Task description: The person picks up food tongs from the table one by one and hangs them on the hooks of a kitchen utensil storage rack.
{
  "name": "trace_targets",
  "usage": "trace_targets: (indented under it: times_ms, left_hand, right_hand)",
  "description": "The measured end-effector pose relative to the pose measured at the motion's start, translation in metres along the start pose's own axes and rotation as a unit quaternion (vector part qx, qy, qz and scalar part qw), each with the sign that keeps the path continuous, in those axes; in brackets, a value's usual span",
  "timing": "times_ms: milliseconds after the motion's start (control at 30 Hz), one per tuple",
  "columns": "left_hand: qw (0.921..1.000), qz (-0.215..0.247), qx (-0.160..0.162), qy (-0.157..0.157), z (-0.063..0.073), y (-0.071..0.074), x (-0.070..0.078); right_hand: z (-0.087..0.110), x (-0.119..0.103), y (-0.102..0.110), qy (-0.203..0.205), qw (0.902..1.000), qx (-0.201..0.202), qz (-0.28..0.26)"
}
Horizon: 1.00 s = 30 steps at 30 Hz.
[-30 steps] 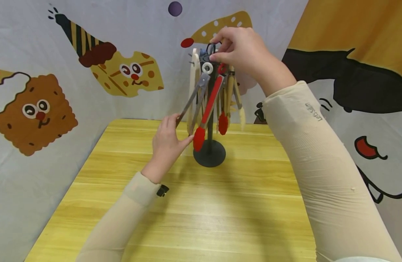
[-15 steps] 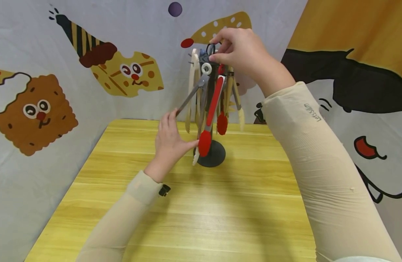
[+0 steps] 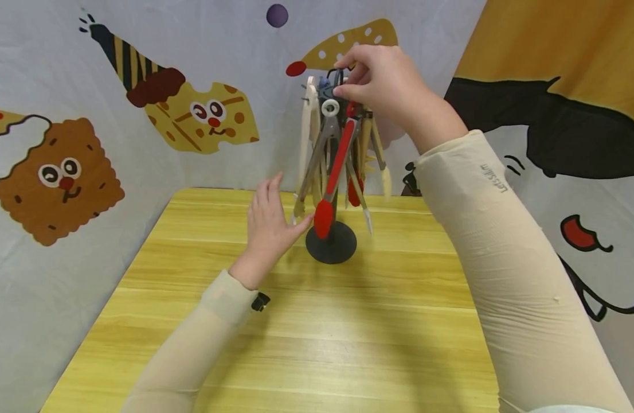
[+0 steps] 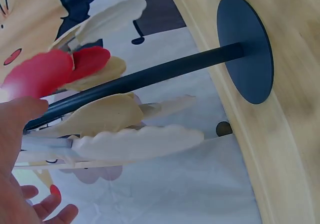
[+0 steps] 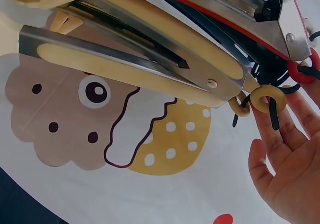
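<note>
A black utensil stand (image 3: 331, 249) holds several tongs hung by rings from hooks at its top. My right hand (image 3: 386, 86) pinches the loop at the top of the stand. In front hang metal tongs with a white ring (image 3: 330, 122) and red-tipped tongs (image 3: 340, 160). To their left, my left hand (image 3: 267, 223) is raised with fingers straight and thumb spread. Its thumb tip lies close to the red tip; whether they touch I cannot tell. In the right wrist view, cream-handled tongs (image 5: 130, 78) hang from the hooks beside my right hand (image 5: 295, 174).
The stand's round base sits on a wooden table (image 3: 317, 332), near its back edge. Behind it hangs a white cloth (image 3: 219, 172) printed with cartoon food. More cream-tipped tongs (image 4: 140, 143) hang around the pole (image 4: 165, 73).
My left fingers have come away from the white-ringed tongs, whose spread arms now hang on both sides of the red tongs. The right hand stays at the stand's top.
</note>
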<state>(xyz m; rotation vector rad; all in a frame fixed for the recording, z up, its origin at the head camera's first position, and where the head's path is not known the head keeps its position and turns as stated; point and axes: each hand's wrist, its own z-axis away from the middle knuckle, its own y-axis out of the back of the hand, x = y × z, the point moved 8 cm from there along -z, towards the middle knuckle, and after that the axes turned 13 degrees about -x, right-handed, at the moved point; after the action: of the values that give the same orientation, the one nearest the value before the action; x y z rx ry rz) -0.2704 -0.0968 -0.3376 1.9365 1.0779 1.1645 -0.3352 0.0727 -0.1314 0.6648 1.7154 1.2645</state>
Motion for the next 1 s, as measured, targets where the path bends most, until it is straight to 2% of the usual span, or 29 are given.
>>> trace_targets:
  times_ms: [300,567,800,1000]
  left_hand:
    - [0.9992,0.036,-0.005,-0.016,0.002,0.006,-0.005]
    - [0.9978,0.052,0.008,-0.039,0.001,0.017,-0.012]
    - [0.9975,0.043,-0.015,-0.055,-0.002,0.022,-0.012]
    - [0.9969,0.032,-0.037,-0.061,-0.005,0.026,-0.015]
  right_hand:
    - [-0.001,0.001,-0.003,-0.007,1.0,-0.001,0.0]
    - [0.002,0.004,-0.004,0.003,1.0,0.003,0.002]
    - [0.002,0.003,-0.004,0.023,0.9996,0.015,0.008]
    - [0.009,0.008,0.004,0.027,0.9968,0.068,-0.031]
